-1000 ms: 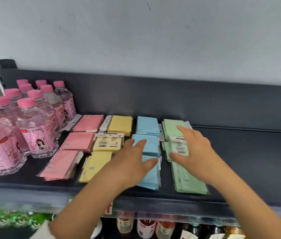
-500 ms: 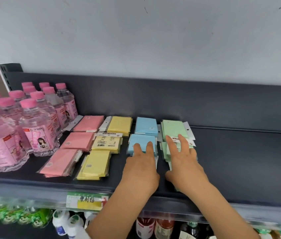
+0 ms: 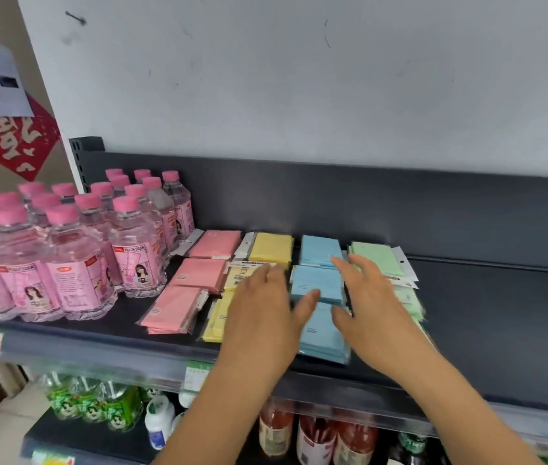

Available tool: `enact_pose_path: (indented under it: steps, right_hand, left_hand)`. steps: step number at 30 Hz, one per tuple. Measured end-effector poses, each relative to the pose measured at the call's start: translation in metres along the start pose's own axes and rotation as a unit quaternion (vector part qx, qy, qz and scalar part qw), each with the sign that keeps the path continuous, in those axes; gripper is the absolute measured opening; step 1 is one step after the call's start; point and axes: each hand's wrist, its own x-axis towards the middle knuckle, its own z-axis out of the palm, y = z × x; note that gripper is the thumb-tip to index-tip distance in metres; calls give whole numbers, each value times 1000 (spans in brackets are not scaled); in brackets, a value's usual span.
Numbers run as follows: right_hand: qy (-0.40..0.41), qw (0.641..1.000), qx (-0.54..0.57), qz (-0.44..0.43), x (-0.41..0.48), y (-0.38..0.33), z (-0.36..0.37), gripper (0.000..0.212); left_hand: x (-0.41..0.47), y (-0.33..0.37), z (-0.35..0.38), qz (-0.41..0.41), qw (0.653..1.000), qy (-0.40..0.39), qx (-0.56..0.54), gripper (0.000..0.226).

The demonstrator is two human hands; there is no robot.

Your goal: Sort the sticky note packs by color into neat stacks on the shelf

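Sticky note packs lie in four colour columns on the dark shelf (image 3: 487, 317): pink packs (image 3: 200, 275) at the left, then yellow packs (image 3: 271, 248), blue packs (image 3: 318, 283) and green packs (image 3: 376, 258). My left hand (image 3: 266, 307) lies flat with straight fingers over the yellow column, its thumb touching the left edge of the blue column. My right hand (image 3: 366, 303) lies flat over the gap between blue and green, thumb at the blue column's right edge. The two hands flank the blue packs and hold nothing. Parts of the yellow and green columns are hidden.
Several pink-capped soda bottles (image 3: 78, 260) crowd the shelf's left end, close to the pink packs. A dark back panel (image 3: 366, 203) bounds the shelf behind. The shelf's right half is bare. Bottles (image 3: 316, 437) stand on the lower shelf.
Both hands have spread apart: the left shifted from the blue column onto the yellow one, the right from the green column toward the blue-green gap. The camera view swung left.
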Motion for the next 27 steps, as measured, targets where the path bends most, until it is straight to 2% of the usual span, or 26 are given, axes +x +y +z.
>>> enact_pose_path:
  steps: [3, 5, 8, 13, 16, 19, 27]
  right_hand:
    - [-43, 989, 139, -13, -1, -46, 11, 53]
    - [-64, 975, 214, 13, 1, -73, 28, 49]
    - [-42, 956, 277, 85, 6, -94, 51, 52]
    - [-4, 966, 216, 145, 10, -109, 75, 45]
    - [16, 965, 189, 182, 11, -113, 83, 36]
    - [22, 968, 160, 194, 9, -112, 86, 30]
    - [32, 973, 103, 202, -2, -104, 77, 30]
  left_hand:
    - [3, -39, -10, -47, 999, 8, -17, 50]
    - [4, -58, -6, -46, 999, -8, -3, 46]
    - [-1, -71, 2, -32, 999, -25, -25, 46]
    - [-4, -81, 0, -22, 994, -96, -57, 54]
    - [2, -84, -5, -35, 987, -137, -74, 38]
    - [3, -88, -7, -35, 986, -131, -96, 23]
    - [-4, -87, -10, 59, 983, -164, -57, 31]
